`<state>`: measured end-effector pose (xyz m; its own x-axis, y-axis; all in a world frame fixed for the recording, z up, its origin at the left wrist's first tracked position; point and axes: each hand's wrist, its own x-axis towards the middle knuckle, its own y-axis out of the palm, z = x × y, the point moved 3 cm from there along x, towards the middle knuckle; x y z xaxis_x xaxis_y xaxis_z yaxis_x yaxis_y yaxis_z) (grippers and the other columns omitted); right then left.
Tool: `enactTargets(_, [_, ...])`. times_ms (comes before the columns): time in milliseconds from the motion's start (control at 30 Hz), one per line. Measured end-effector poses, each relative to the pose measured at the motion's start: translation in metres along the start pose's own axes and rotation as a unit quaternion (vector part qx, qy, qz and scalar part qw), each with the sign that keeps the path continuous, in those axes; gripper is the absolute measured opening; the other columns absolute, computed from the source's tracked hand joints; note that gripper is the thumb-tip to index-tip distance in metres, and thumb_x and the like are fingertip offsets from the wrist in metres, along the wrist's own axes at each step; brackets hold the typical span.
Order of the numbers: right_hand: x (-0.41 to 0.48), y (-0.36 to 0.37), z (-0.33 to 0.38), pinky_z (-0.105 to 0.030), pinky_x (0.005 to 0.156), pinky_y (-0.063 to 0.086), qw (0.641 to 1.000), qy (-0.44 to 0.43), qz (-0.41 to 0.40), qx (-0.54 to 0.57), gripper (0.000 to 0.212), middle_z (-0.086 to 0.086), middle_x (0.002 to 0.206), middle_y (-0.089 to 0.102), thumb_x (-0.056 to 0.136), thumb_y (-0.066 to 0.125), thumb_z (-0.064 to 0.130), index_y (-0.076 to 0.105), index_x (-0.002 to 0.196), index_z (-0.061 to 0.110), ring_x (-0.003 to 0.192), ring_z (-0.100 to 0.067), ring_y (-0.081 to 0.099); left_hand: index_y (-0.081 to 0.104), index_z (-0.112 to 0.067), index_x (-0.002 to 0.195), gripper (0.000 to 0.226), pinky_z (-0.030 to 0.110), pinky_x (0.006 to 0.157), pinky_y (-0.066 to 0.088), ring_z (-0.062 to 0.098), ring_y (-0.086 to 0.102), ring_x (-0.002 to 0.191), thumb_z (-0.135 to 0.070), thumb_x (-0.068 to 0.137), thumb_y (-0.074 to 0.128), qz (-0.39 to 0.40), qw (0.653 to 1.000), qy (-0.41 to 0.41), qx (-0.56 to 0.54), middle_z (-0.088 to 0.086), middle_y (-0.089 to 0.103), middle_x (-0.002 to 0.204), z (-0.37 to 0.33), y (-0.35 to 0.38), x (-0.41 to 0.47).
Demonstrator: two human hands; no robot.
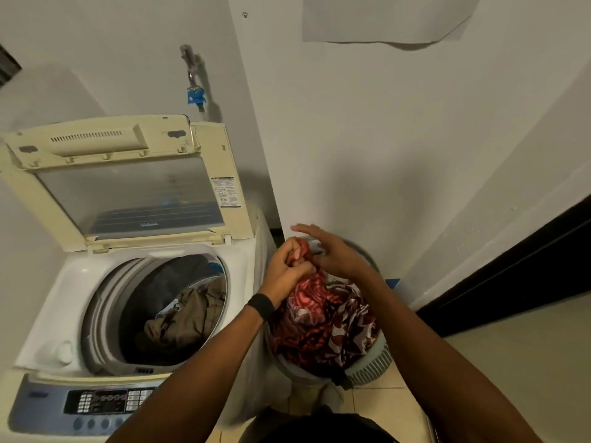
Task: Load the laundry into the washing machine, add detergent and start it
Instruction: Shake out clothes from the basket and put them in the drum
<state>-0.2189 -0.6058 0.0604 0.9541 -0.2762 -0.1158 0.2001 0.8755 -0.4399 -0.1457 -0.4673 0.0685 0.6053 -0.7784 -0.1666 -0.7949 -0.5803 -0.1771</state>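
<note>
Washer (41,314) lid raised; drum holds an olive garment (188,314). Left hand (287,273) clenched on red cloth (319,318) bunched in the basket (371,366) right of the washer. Right hand (332,251) released, fingers spread over the cloth. Recommend gathering loose folds with both hands, lifting clear of the rim before crossing to the drum

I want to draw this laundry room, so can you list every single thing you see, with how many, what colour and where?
washing machine: one, white and cream, left, lid up
clothes in drum: a few, olive and dark, inside the machine
control panel: one, blue-grey, machine's front edge
tap: one, grey with a blue fitting, wall above the machine
laundry basket: one, pale grey, floor right of the machine
patterned cloth: one bundle, red and white, in the basket
wristband: one, black, left wrist
left hand: gripping the cloth's top
right hand: fingers spread, at the cloth
</note>
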Motion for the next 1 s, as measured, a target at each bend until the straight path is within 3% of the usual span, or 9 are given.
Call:
enactTargets(133, [0.007,-0.003,-0.002,-0.038,0.104,0.053,0.998,0.023,0.054,-0.016,0.066,-0.003,0.139,0.058,0.086,0.069,-0.004,0.055,0.144,0.025,0.124,-0.019,0.06,0.054,-0.004,0.103,0.023,0.029,0.053,0.032,0.016,0.038,0.054,0.004,0.082,0.054,0.046,0.997,0.008,-0.06,0.003,0.054,0.07,-0.027,-0.014,-0.002])
enactTargets(267, [0.008,0.002,0.005,-0.039,0.094,0.058,0.989,0.008,0.109,-0.098,0.062,0.001,0.124,0.068,0.084,0.076,0.011,0.058,0.139,0.034,0.109,-0.018,0.068,0.059,-0.016,0.123,0.046,0.026,0.045,0.018,0.014,0.022,0.048,0.001,0.082,0.048,0.117,0.989,-0.021,-0.09,-0.005,0.028,0.055,-0.038,-0.038,0.001])
enactTargets(400, [-0.006,0.006,0.018,-0.033,0.091,0.057,0.988,0.0,0.065,-0.138,0.044,0.016,0.118,0.07,0.087,0.071,0.05,0.061,0.129,0.048,0.104,-0.005,0.067,0.056,-0.011,0.121,0.033,0.026,0.046,0.026,0.016,0.028,0.046,0.001,0.091,0.051,0.155,0.987,-0.012,-0.037,0.002,0.034,0.054,-0.044,-0.052,0.004])
enactTargets(467, [-0.018,0.001,0.017,-0.03,0.087,0.056,0.993,0.013,0.005,-0.117,0.034,0.017,0.112,0.07,0.089,0.068,0.049,0.066,0.122,0.043,0.099,-0.002,0.066,0.054,-0.009,0.12,0.022,0.03,0.054,0.035,0.017,0.037,0.047,-0.003,0.099,0.058,0.137,0.991,0.003,-0.003,0.004,0.047,0.054,-0.043,-0.058,0.008])
enactTargets(533, [-0.03,-0.009,0.016,-0.031,0.075,0.049,0.99,0.041,-0.065,-0.114,0.01,0.017,0.089,0.066,0.092,0.068,0.031,0.064,0.098,0.037,0.08,0.0,0.061,0.054,-0.009,0.116,0.02,0.03,0.058,0.042,0.018,0.045,0.049,-0.013,0.101,0.065,0.128,0.991,0.014,0.022,0.007,0.057,0.061,-0.041,-0.065,0.01])
enactTargets(633, [-0.043,-0.017,0.024,-0.033,0.065,0.04,0.976,0.074,-0.121,-0.168,0.017,0.009,0.076,0.057,0.095,0.065,0.029,0.05,0.086,0.029,0.068,-0.012,0.054,0.058,-0.004,0.11,0.024,0.027,0.056,0.051,0.018,0.058,0.052,-0.023,0.1,0.068,0.095,0.995,0.007,0.032,0.011,0.067,0.068,-0.038,-0.069,0.012])
enactTargets(800, [-0.045,-0.018,0.04,-0.032,0.062,0.046,0.905,0.136,-0.178,-0.362,0.038,0.008,0.079,0.057,0.095,0.057,0.061,0.05,0.089,0.024,0.07,-0.017,0.055,0.057,-0.004,0.082,0.044,0.028,0.054,0.049,0.017,0.06,0.044,-0.041,0.105,0.055,-0.03,0.995,0.056,0.081,0.008,0.066,0.055,-0.031,-0.07,0.026])
enactTargets(867, [-0.047,-0.017,0.042,-0.032,0.063,0.049,0.884,0.159,-0.182,-0.401,0.041,0.005,0.079,0.061,0.096,0.055,0.061,0.053,0.086,0.022,0.071,-0.019,0.059,0.056,-0.001,0.082,0.049,0.03,0.055,0.049,0.015,0.058,0.044,-0.043,0.106,0.053,-0.06,0.992,0.076,0.085,0.007,0.063,0.052,-0.026,-0.066,0.028])
enactTargets(1000, [-0.048,-0.017,0.055,-0.028,0.055,0.034,0.905,0.176,-0.217,-0.321,0.041,0.002,0.073,0.053,0.101,0.056,0.048,0.057,0.074,0.017,0.068,-0.019,0.055,0.057,-0.007,0.085,0.044,0.032,0.06,0.048,0.011,0.058,0.049,-0.044,0.107,0.05,-0.13,0.989,0.062,0.023,-0.003,0.06,0.054,-0.017,-0.053,0.022])
